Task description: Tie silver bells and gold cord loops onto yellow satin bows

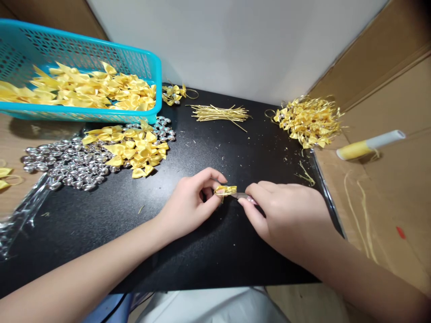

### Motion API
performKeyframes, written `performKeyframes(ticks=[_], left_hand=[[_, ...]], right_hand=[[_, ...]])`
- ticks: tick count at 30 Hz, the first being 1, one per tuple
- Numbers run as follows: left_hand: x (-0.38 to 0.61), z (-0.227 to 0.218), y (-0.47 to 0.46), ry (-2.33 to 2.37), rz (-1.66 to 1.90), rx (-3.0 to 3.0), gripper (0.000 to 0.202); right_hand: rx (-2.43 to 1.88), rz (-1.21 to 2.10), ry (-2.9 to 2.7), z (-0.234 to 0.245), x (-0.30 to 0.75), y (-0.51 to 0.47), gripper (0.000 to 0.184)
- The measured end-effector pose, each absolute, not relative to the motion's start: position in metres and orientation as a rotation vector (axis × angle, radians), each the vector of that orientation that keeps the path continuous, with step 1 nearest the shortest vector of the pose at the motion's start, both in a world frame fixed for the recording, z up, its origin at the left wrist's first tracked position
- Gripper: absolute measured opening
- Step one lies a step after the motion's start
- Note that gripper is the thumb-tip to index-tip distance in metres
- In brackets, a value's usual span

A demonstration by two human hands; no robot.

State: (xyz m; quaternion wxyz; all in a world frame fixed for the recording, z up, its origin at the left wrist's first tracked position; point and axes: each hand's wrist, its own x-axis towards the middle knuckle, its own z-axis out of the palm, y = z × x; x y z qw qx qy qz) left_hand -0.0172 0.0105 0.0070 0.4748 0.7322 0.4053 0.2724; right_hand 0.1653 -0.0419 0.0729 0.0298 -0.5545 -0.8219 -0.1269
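Note:
Pinched between the thumb and fingers of my left hand point(193, 199) is a small yellow ribbon bow point(226, 190) with gold cord on it. My right hand point(289, 211) grips a small bladed tool point(240, 195), whose thin metal tip meets the bow's right end. Most of the tool is hidden by my fingers, so its exact kind is unclear. Both hands are close together over the front middle of the black table point(188, 255). Beyond them lies a bundle of cut gold cords point(220, 113).
A turquoise basket point(81, 111) of yellow bows stands at back left. Silver beads point(79, 166) and loose bows point(139, 150) lie before it. A heap of corded bows point(310, 121) sits at back right, near a yellow-wrapped tube point(370, 144). Small scraps dot the table.

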Motion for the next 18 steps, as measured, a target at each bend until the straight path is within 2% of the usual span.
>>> performKeyframes(ticks=[8,18], left_hand=[[-0.014,0.005,0.013,0.986,0.68,1.482,0.014],[-0.015,0.005,0.01,0.976,0.674,1.608,0.014]], right_hand=[[-1.81,0.096,-2.346,0.058,0.171,-0.049,0.02],[-1.93,-0.105,-2.418,0.066,0.164,-0.038,0.024]])
